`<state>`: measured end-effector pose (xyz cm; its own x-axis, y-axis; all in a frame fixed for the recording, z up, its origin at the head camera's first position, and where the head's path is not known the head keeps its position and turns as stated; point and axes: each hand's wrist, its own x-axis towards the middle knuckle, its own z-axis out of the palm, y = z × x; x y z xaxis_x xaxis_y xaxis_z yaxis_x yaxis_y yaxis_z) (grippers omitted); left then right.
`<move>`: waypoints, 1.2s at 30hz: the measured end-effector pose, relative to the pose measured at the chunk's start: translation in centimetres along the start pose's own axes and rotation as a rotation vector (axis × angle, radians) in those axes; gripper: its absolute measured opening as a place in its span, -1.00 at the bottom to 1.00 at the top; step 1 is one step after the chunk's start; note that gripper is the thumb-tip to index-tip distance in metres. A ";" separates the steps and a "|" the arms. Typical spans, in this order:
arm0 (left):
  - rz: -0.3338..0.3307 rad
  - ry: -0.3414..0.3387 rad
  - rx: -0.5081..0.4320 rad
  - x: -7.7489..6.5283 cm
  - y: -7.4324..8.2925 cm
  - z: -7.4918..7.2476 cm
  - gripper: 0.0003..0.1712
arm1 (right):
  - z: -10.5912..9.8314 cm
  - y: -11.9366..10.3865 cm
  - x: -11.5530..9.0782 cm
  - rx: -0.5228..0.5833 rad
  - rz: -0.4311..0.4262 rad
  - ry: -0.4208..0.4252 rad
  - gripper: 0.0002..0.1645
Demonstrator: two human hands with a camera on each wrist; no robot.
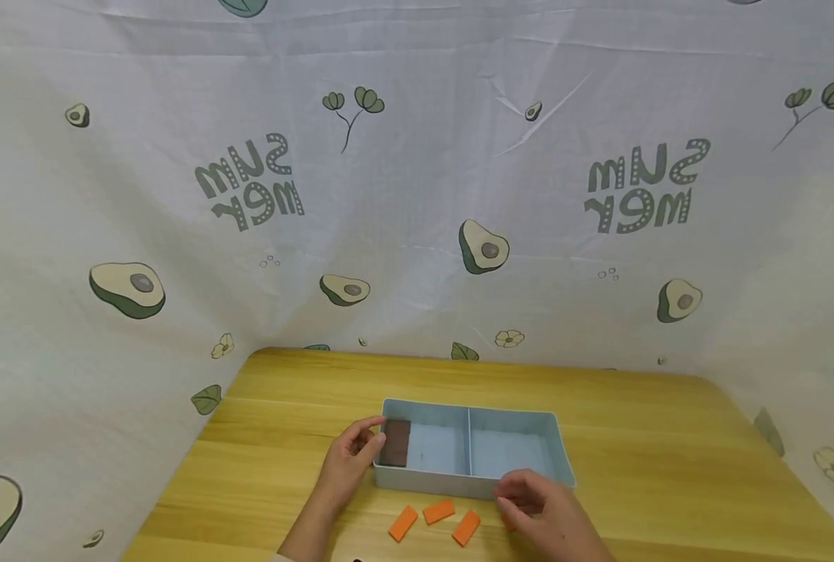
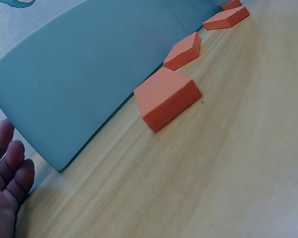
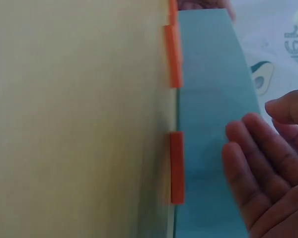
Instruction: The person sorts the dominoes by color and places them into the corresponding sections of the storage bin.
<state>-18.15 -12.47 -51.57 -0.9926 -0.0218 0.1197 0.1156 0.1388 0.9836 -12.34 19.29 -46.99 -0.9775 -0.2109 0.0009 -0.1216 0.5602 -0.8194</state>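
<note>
A light blue two-compartment box [image 1: 434, 481] stands on the table, with a dark brown rectangular piece [image 1: 396, 443] lying at the left end of its left compartment. At that end is my left hand [image 1: 344, 462], fingertips and thumb right at the left rim, fingers loosely bent. My right hand [image 1: 545, 511] hovers by the front right of the box; in the right wrist view its fingers are relaxed, with nothing between them. Several small orange blocks [image 1: 439, 511] lie along the front wall, one of them [image 1: 507, 521] mostly hidden behind the right hand.
The wood-grain table [image 1: 304, 382] reaches back to a white curtain [image 1: 417, 179] printed with avocados and lettering. A divider [image 1: 469, 442] splits the box into its left and right compartments.
</note>
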 end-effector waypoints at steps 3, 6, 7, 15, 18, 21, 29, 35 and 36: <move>-0.004 0.004 0.008 0.0 0.0 0.0 -0.64 | -0.6 1.1 -0.3 -0.091 0.039 -0.050 -0.77; -0.007 0.003 0.008 0.0 0.1 0.0 -0.64 | -1.0 1.8 -0.3 -0.173 0.076 -0.094 -0.75; -0.007 0.004 0.009 -0.1 0.1 0.0 -0.65 | -1.1 1.9 -0.3 -0.192 0.080 -0.107 -0.74; -0.012 0.005 0.006 -0.1 0.1 0.1 -0.66 | -1.3 2.1 -0.1 -0.247 0.110 -0.135 -0.68; -0.010 0.003 0.005 -0.1 0.1 0.1 -0.65 | -1.2 2.1 -0.1 -0.277 0.152 -0.129 -0.67; -0.008 0.002 0.000 -0.1 0.2 0.1 -0.65 | -1.1 2.2 0.0 -0.316 0.168 -0.142 -0.65; -0.012 0.008 0.001 -0.1 0.2 0.1 -0.65 | -1.1 2.7 0.1 -0.349 0.132 -0.167 -0.65; -0.010 0.003 0.000 -0.1 0.1 0.1 -0.65 | -1.0 2.6 0.1 -0.385 0.202 -0.163 -0.66; -0.009 0.003 0.000 -0.1 0.1 0.1 -0.65 | -1.1 2.5 0.1 -0.389 0.203 -0.164 -0.67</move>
<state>-18.03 -12.36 -51.47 -0.9934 -0.0261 0.1115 0.1069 0.1383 0.9846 -12.92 21.54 -48.45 -0.9520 -0.1719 -0.2534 -0.0167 0.8554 -0.5176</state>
